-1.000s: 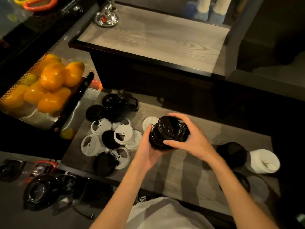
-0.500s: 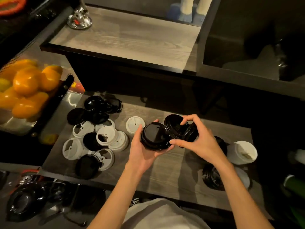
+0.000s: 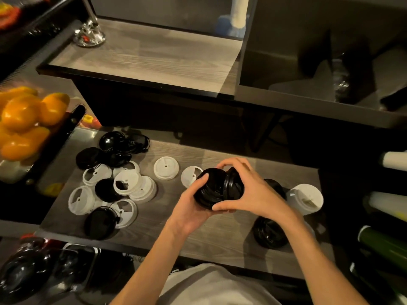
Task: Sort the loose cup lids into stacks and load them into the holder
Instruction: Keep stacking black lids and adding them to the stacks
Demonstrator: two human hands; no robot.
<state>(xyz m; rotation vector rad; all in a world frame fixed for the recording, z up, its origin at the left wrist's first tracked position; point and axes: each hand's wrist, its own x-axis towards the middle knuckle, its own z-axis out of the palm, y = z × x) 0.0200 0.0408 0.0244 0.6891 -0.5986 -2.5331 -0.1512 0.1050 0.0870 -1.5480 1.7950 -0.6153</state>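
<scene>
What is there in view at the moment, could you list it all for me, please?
Held lids: one stack, black, gripped between both hands above the shelf.
Loose lids: a mixed pile, black and white, on the left of the shelf.
Single lid: one, white, alone between the pile and the hands.
Black stack: one, on the shelf under the right forearm.
White stack: one, at the shelf's right end.
Peppers: several, orange-yellow, in a tray at far left.
Upper counter: grey wood, behind the shelf.
Left hand: holds the stack's left part.
Right hand: holds its right part.
</scene>
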